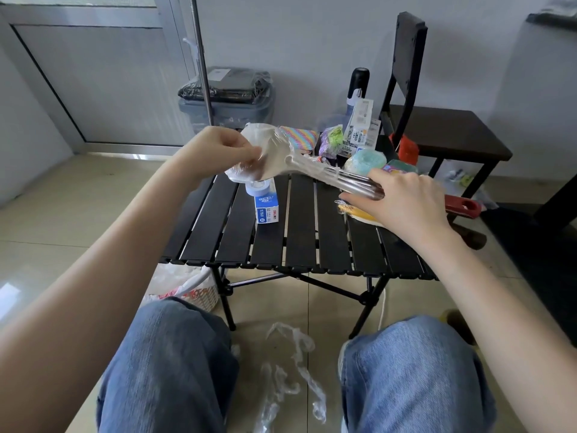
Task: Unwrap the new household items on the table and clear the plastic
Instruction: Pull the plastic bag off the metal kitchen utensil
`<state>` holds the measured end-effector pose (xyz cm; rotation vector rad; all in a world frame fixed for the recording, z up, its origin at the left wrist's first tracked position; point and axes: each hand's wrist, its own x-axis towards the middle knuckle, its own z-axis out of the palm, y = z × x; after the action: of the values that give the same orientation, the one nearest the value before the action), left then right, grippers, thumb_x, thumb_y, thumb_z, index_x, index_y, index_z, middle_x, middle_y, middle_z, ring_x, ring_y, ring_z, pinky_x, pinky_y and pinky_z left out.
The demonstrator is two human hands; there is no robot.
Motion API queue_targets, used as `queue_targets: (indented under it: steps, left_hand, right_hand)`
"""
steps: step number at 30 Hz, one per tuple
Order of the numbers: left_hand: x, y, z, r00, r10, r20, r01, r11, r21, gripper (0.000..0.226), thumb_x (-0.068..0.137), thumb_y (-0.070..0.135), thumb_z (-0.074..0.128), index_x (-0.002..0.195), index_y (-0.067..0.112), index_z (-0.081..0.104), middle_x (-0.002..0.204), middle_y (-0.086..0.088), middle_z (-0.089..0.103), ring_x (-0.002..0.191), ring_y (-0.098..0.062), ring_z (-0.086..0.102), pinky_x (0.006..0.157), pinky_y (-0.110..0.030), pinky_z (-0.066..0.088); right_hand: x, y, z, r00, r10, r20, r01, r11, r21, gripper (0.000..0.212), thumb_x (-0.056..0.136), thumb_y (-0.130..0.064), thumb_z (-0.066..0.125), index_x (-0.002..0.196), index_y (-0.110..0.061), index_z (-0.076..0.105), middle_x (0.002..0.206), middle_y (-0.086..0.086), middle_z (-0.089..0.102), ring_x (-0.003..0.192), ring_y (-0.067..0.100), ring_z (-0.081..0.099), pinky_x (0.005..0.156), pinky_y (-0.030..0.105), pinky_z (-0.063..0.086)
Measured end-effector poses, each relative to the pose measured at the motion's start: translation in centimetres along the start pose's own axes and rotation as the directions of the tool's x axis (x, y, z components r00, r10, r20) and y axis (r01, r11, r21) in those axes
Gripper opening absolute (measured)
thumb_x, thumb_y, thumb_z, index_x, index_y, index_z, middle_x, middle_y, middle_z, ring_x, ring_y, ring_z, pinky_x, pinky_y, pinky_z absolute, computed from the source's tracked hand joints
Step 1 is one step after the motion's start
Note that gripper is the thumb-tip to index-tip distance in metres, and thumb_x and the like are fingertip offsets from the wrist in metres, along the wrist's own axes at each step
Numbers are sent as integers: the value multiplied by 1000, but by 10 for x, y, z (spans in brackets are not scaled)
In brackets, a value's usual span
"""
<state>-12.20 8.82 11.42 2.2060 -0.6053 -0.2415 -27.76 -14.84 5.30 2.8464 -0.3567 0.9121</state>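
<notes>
A plastic-wrapped utensil (299, 165) with a pale rounded head and a dark handle hangs above the black slatted table (299, 239). My right hand (402, 201) grips its handle end. My left hand (218, 151) pinches the clear plastic film at the head end. Under the head stand a roll of tape (257, 186) and a blue-and-white box (266, 210). More wrapped items crowd the far side of the table: a striped sponge pack (298, 135), a green-and-purple pack (331, 140), a teal round item (365, 160).
Crumpled clear plastic (290, 364) lies on the floor between my knees. A basket with a plastic bag (184, 289) sits under the table's left corner. A dark chair (443, 129) stands at the right, a lidded bin (228, 98) behind. A red-handled item (462, 207) lies at the table's right edge.
</notes>
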Motion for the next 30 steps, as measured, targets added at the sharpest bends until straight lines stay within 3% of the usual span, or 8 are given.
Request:
queue_targets:
  steps: [3, 8, 13, 16, 20, 22, 27, 30]
  left_hand:
    - [1, 0, 4, 994, 85, -65, -86, 996, -27, 14, 92, 29, 57, 83, 21, 62, 79, 6, 65, 78, -11, 56, 78, -27, 43]
    - [6, 1, 8, 966, 174, -191, -123, 961, 249, 15, 95, 36, 48, 94, 24, 57, 91, 3, 66, 90, -22, 57, 82, -34, 41]
    - [4, 1, 3, 994, 67, -89, -54, 988, 147, 21, 88, 35, 62, 82, 15, 67, 73, 4, 58, 70, -10, 49, 62, -22, 38]
    - [3, -4, 2, 995, 65, -79, -55, 992, 115, 18, 87, 35, 63, 75, 21, 62, 83, 1, 62, 81, -15, 51, 73, -26, 40]
    - [3, -6, 4, 987, 86, -134, -81, 996, 43, 9, 88, 31, 61, 85, 24, 67, 80, 0, 66, 83, -17, 58, 83, -31, 46]
    - [2, -5, 4, 987, 76, -144, -81, 996, -31, 9, 87, 27, 62, 84, 24, 70, 75, 3, 66, 77, -12, 59, 80, -28, 47]
    - [0, 2, 3, 987, 33, -160, -59, 986, -157, 13, 89, 19, 61, 101, 17, 67, 77, 2, 63, 66, -6, 53, 52, -9, 40]
    - [-1, 2, 0, 992, 12, -127, -44, 966, -253, 29, 85, 18, 68, 112, 17, 57, 85, -2, 67, 68, -7, 55, 58, -13, 42]
  right_hand:
    - [-2, 1, 2, 998, 41, 46, -41, 999, -1, 71, 76, -80, 39, 94, -18, 67, 58, 6, 55, 62, 32, 61, 55, 31, 41]
    - [-1, -5, -2, 993, 75, 93, -76, 997, 4, 65, 79, -77, 43, 89, -18, 66, 61, 2, 51, 61, 25, 50, 54, 27, 32]
    - [2, -6, -5, 976, 92, 198, -99, 995, 26, 58, 80, -80, 40, 79, -25, 61, 59, -3, 48, 63, 21, 47, 47, 23, 25]
    - [1, -8, -8, 961, 95, 259, -116, 991, 65, 49, 82, -78, 40, 75, -31, 52, 58, -7, 46, 65, 19, 45, 47, 23, 26]
    - [2, -6, -10, 930, 109, 351, -165, 977, 133, 43, 84, -77, 39, 78, -36, 52, 60, -12, 47, 65, 18, 45, 47, 22, 27]
    - [2, -6, -9, 917, 123, 379, -189, 972, 141, 45, 83, -78, 36, 78, -36, 53, 61, -11, 49, 67, 19, 47, 48, 25, 30]
    - [2, -4, -7, 848, 169, 503, -300, 935, 190, 65, 82, -80, 33, 67, -21, 58, 56, -2, 52, 66, 22, 57, 52, 28, 35]
    - [4, 1, -4, 796, 170, 581, -384, 884, 268, 78, 82, -78, 37, 83, -7, 68, 47, -1, 56, 44, 7, 53, 51, 25, 36]
